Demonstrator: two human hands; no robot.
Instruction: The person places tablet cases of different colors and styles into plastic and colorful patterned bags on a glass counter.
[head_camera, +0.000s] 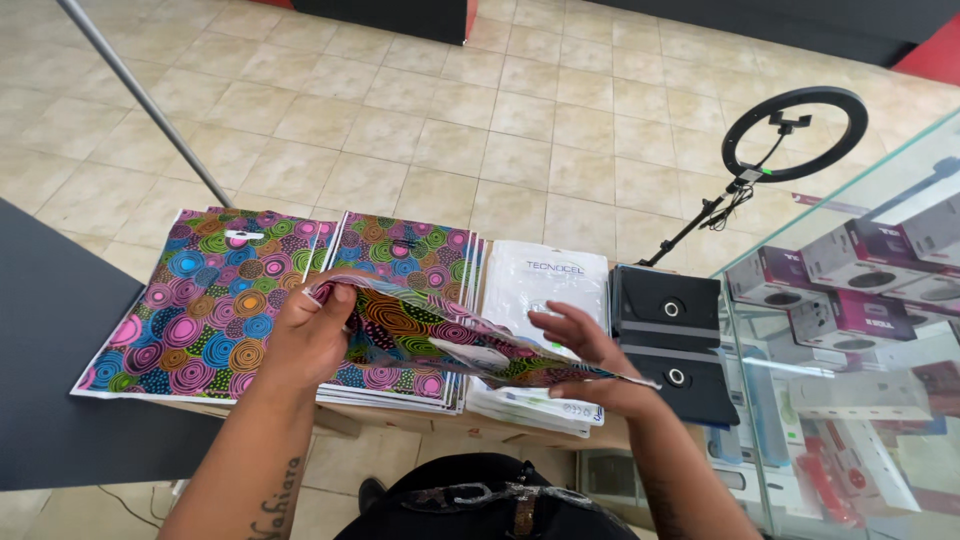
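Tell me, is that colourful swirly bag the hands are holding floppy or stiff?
Probably floppy: the colourful bag sags and curves between the left hand and right hand. It looks thin and light, like the flat ones in the stacks beneath. Its shiny surface hints it may be a bit slippery.

Hidden and cut-off parts around the held bag

The patterned bag (440, 335) covers the right hand's (590, 365) palm and lower fingers, and its far face cannot be seen; under the left hand (305, 340) a stack of bags (400, 260) is partly covered, while white packets (555, 290) beyond the right hand lie half hidden, and both forearms run off the bottom edge
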